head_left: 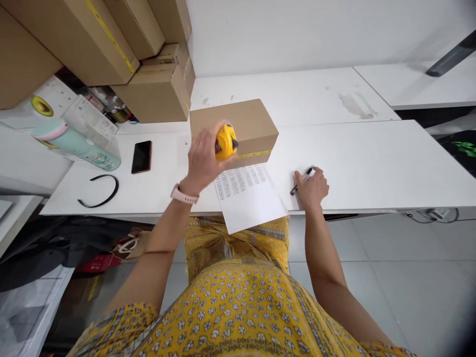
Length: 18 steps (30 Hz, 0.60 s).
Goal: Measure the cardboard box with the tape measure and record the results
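Note:
My left hand [204,158] is closed around a yellow tape measure [226,142], held above the near left part of a closed cardboard box [256,130]. No drawn-out blade shows on the tape measure. Partly under the box's front lies a white sheet of paper [256,203] with printed columns of figures; its near corner juts past the table edge. To the right of the paper, my right hand [313,188] rests low at the tabletop, thumb and fingers closed about a black-and-clear pen [307,173]. The far fingers of this hand are partly hidden.
On the white table [357,168] a phone [142,156], a black headband [115,191] and a mint-green bottle [80,146] lie to the left. Cardboard boxes [156,91] are stacked at the back left. A dark grey bar-like object [451,53] stands at the far right.

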Each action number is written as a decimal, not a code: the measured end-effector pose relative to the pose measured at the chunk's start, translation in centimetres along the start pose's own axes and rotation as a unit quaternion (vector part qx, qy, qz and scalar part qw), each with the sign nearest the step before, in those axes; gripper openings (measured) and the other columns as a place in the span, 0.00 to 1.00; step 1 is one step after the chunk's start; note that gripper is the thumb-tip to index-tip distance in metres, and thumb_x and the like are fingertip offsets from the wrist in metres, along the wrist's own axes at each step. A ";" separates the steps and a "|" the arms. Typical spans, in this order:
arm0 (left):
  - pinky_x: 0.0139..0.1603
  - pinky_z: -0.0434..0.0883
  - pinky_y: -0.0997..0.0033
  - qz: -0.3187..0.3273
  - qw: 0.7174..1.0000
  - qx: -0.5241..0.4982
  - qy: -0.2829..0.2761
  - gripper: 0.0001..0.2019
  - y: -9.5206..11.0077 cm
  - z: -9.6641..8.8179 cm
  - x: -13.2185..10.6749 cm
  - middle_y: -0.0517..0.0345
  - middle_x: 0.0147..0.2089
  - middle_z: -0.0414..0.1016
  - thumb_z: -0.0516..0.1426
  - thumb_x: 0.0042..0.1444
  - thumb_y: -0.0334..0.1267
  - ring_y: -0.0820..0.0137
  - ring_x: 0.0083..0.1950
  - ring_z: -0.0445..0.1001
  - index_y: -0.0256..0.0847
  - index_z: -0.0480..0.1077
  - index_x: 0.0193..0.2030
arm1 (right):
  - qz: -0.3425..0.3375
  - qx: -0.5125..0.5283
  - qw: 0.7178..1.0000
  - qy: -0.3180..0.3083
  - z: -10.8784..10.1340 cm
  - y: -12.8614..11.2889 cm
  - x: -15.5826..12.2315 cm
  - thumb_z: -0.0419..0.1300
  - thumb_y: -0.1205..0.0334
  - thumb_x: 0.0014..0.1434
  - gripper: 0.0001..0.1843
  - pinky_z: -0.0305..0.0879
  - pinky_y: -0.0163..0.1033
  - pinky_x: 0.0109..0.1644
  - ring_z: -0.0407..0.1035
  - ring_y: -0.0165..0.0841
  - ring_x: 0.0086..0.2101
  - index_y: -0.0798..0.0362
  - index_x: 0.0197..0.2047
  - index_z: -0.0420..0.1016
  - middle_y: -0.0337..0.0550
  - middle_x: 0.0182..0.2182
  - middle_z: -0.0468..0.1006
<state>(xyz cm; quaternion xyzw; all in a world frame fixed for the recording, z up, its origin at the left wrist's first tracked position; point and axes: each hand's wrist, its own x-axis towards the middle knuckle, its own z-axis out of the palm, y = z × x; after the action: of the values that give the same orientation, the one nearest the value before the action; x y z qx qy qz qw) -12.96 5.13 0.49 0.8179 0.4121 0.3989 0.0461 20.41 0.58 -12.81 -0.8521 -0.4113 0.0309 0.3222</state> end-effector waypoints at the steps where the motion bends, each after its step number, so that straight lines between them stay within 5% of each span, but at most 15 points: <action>1: 0.63 0.71 0.43 0.014 0.999 0.034 0.010 0.36 -1.1 0.0 1.8 0.46 0.60 0.73 0.67 0.59 0.51 0.51 0.60 0.75 0.45 0.59 0.70 | -0.005 -0.032 0.999 -0.030 0.1 0.3 0.6 0.58 0.45 0.64 0.31 0.65 0.59 0.55 0.70 0.53 0.52 0.58 0.63 0.67 0.62 0.49 0.78; 5: 0.63 0.69 0.33 -0.002 0.992 0.105 -0.070 0.32 -4.8 0.9 6.9 0.46 0.61 0.73 0.64 0.62 0.54 0.44 0.64 0.73 0.42 0.63 0.68 | -0.040 -0.100 0.988 -0.111 -0.1 0.2 1.4 0.52 0.59 0.66 0.27 0.67 0.55 0.50 0.74 0.51 0.47 0.57 0.65 0.69 0.65 0.52 0.78; 8: 0.71 0.58 0.30 -0.013 0.992 0.107 -0.062 0.31 -5.6 1.7 6.5 0.46 0.66 0.69 0.62 0.64 0.58 0.46 0.70 0.66 0.42 0.65 0.65 | -0.072 -0.094 0.986 -0.118 -0.3 0.7 1.5 0.48 0.66 0.64 0.28 0.68 0.55 0.50 0.75 0.50 0.44 0.58 0.64 0.72 0.65 0.48 0.80; 10: 0.77 0.52 0.35 0.000 0.995 0.090 0.050 0.28 -4.8 2.0 3.6 0.47 0.68 0.68 0.61 0.65 0.57 0.52 0.73 0.62 0.42 0.65 0.64 | -0.072 -0.023 0.993 -0.095 -0.4 1.7 1.4 0.47 0.66 0.64 0.26 0.69 0.55 0.51 0.75 0.48 0.43 0.59 0.60 0.76 0.62 0.45 0.81; 13: 0.69 0.66 0.44 -0.047 0.978 0.037 0.198 0.18 -2.8 2.7 -3.7 0.45 0.60 0.75 0.53 0.72 0.49 0.60 0.66 0.70 0.38 0.66 0.60 | -0.027 0.187 0.980 -0.063 -0.6 3.6 0.4 0.48 0.59 0.66 0.24 0.72 0.52 0.48 0.75 0.42 0.37 0.57 0.56 0.79 0.52 0.38 0.81; 15: 0.62 0.72 0.48 -0.138 0.973 0.026 0.184 0.16 -1.8 3.6 -8.8 0.45 0.53 0.78 0.51 0.72 0.48 0.60 0.58 0.77 0.39 0.68 0.55 | -0.012 0.325 0.942 -0.079 -0.7 4.5 -1.0 0.52 0.53 0.67 0.22 0.74 0.51 0.48 0.76 0.38 0.36 0.53 0.56 0.79 0.47 0.37 0.82; 18: 0.66 0.70 0.45 -0.255 0.966 0.040 0.028 0.21 -1.7 5.1 -13.6 0.39 0.61 0.76 0.53 0.69 0.49 0.54 0.65 0.73 0.38 0.66 0.62 | -0.056 0.416 0.895 -0.151 -0.6 4.5 -3.3 0.59 0.49 0.66 0.21 0.73 0.52 0.58 0.79 0.37 0.43 0.48 0.56 0.79 0.45 0.43 0.84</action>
<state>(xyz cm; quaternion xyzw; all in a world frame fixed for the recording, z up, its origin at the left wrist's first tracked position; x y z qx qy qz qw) -15.17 -2.10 -12.05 0.6753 0.6235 0.3805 0.1022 21.46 -4.15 -15.65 -0.6011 -0.4514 0.3095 0.5823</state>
